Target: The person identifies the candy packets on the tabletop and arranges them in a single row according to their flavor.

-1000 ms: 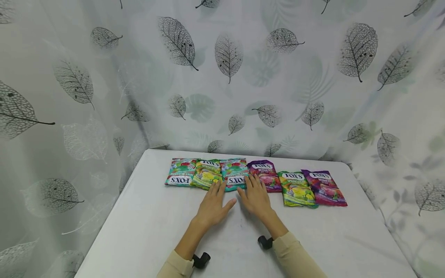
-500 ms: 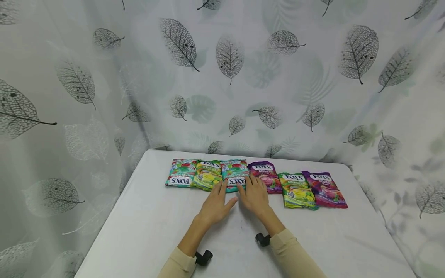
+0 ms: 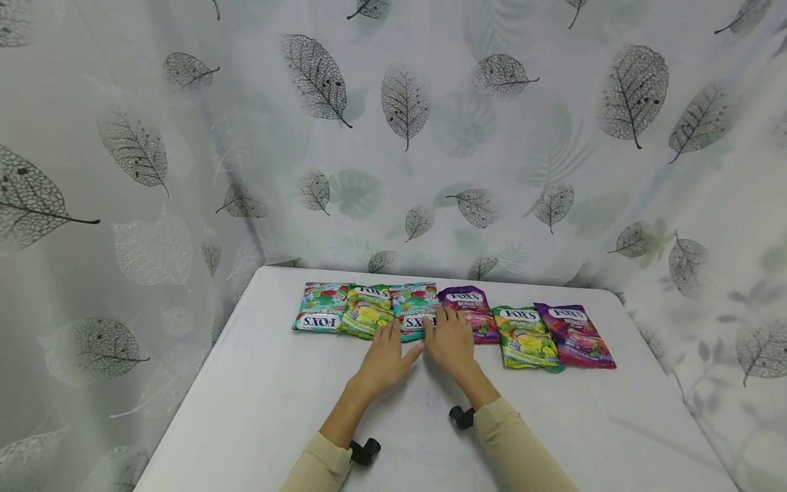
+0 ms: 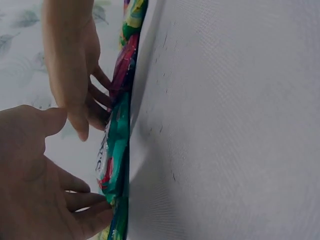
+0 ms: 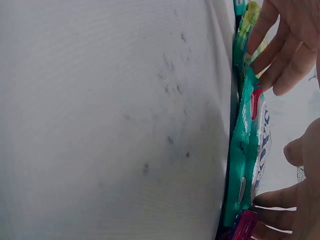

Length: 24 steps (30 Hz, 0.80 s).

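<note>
A teal Fox's candy bag lies flat on the table in a row of bags, its lettering upside down in the head view. My left hand has its fingertips at the near edge, where this bag meets a yellow-green candy bag. My right hand reaches over the seam with a purple candy bag, fingers relaxed. In the left wrist view, the left fingers touch the bags' edge. From the right wrist, the right fingers rest by the teal and purple bags.
Another teal bag ends the row at left. To the right, another yellow-green bag overlaps something teal, beside another purple bag. All lie on a white-covered table before a leaf-print curtain.
My right hand shifts slightly left, and both forearms move a little. The bags keep their places in the row.
</note>
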Each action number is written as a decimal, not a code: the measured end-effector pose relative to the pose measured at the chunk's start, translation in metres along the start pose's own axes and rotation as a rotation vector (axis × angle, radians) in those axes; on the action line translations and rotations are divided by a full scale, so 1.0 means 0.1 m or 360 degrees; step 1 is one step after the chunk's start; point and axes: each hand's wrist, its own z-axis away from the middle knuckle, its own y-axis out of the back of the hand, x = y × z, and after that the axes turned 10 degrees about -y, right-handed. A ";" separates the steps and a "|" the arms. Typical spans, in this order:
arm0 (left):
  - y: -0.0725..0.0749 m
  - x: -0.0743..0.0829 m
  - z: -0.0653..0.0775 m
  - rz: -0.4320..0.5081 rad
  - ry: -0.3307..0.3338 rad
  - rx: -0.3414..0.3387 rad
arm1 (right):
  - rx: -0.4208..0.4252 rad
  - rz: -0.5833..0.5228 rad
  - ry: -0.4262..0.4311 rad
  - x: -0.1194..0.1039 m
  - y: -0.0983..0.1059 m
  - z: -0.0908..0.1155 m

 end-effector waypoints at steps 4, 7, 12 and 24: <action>0.00 0.02 -0.03 0.0036 0.0016 0.0019 | 0.0046 -0.0006 0.0005 0.02 -0.01 -0.06; -0.01 0.04 -0.06 0.0062 0.0045 0.0017 | 0.0088 -0.0035 0.0016 0.03 -0.03 -0.10; 0.00 0.04 -0.09 0.0095 0.0065 0.0037 | 0.0145 -0.0047 0.0061 0.05 -0.05 -0.19; -0.01 -0.02 -0.16 0.0265 0.0040 0.0070 | 0.0123 -0.0029 -0.0066 -0.02 -0.06 -0.34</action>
